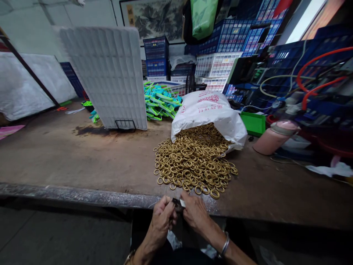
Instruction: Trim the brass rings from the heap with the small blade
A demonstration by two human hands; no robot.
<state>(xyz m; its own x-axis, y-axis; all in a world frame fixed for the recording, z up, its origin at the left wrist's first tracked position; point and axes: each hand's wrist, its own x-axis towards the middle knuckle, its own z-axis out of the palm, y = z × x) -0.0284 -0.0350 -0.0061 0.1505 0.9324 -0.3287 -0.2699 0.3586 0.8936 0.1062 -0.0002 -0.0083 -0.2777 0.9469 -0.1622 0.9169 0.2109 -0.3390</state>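
My left hand [162,221] is closed at the table's front edge, its fingertips pinching a small dark piece [176,203]. From the other side my right hand [195,214] is closed too, holding a small whitish tab [182,203] that touches the dark piece. What exactly these two are is too small to make out. Just beyond the hands spreads a heap of gold-coloured rings [193,162], spilling from the mouth of a white woven sack [204,110] lying on its side.
On the brown table [68,158] a tall white padded panel [110,77] stands in a black wire holder. Behind it lie green and turquoise plastic pieces [161,101]. To the right are a pink bottle [271,138] and a green tray [253,123]. Blue crates [156,55] stack up behind.
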